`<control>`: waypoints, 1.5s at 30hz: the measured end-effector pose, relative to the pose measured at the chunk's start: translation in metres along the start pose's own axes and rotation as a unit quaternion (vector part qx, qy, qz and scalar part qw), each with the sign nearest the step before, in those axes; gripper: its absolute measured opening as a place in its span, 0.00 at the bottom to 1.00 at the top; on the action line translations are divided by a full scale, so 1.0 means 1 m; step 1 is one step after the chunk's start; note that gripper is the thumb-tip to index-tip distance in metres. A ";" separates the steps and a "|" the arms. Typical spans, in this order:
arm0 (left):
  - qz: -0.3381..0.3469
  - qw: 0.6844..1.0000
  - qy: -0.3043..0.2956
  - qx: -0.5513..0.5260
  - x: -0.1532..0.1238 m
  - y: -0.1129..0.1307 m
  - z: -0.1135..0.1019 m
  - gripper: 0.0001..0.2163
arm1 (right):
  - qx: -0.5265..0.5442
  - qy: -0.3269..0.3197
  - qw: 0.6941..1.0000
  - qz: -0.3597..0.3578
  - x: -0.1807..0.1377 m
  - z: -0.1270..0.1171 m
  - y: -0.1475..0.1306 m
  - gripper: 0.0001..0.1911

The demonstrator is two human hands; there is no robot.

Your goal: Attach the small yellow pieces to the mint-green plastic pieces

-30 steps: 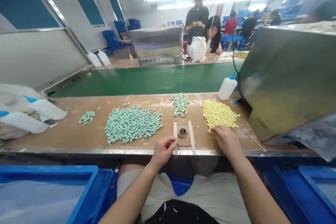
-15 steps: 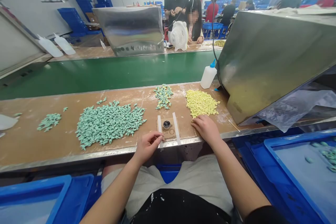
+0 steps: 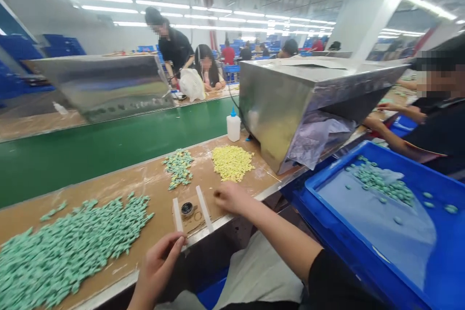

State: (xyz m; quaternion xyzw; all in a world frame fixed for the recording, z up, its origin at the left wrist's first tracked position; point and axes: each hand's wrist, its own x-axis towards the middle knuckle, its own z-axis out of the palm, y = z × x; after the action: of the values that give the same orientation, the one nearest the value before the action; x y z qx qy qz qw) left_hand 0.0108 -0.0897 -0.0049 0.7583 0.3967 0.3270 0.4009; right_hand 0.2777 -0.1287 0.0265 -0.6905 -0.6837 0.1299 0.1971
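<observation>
The big heap of green pieces runs off the left edge, so its full spread cannot be told. The left hand curls at the tabletop rim — whether its grip pinches anything is hidden by the fingers. The right hand lies knuckles-up near the yellow pile; what sits under its fingertips is hidden. The small dark round part between two white strips is too small to identify. The blue bin is cut by the right and bottom edges — and the co-worker's hand beyond it is blurred.
</observation>
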 end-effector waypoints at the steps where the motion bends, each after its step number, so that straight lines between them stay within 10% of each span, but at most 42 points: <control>1: -0.010 1.000 0.006 -0.011 -0.004 0.003 0.003 0.24 | 0.124 0.024 0.992 -0.019 -0.006 0.009 -0.008 0.05; 6: -0.060 0.993 -0.031 -0.092 -0.013 0.010 0.022 0.27 | 0.520 0.073 0.851 -0.024 -0.032 0.063 -0.048 0.20; 16: -0.054 0.990 -0.026 -0.128 -0.020 -0.007 0.041 0.27 | 0.675 0.132 0.721 0.091 -0.044 0.104 -0.070 0.28; 27: -0.008 0.974 -0.192 -0.120 -0.022 0.027 0.031 0.34 | 0.455 0.183 0.862 -0.131 -0.080 0.064 -0.047 0.04; 31: 0.010 0.972 -0.185 -0.144 -0.020 0.025 0.036 0.33 | 0.471 0.145 0.865 -0.088 -0.078 0.058 -0.044 0.02; 38: 0.053 0.985 -0.129 -0.106 -0.026 0.017 0.038 0.33 | 0.618 0.056 0.782 0.054 -0.080 0.075 -0.061 0.11; 45: 0.015 0.977 -0.122 -0.173 -0.026 0.018 0.040 0.33 | 0.401 0.190 0.893 -0.076 -0.079 0.058 -0.061 0.03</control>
State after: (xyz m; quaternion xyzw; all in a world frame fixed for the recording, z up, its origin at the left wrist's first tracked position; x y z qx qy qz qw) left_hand 0.0372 -0.1326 -0.0121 0.7176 0.2711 0.3012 0.5664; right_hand 0.1950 -0.2025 -0.0048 -0.5099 -0.5735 0.2440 0.5929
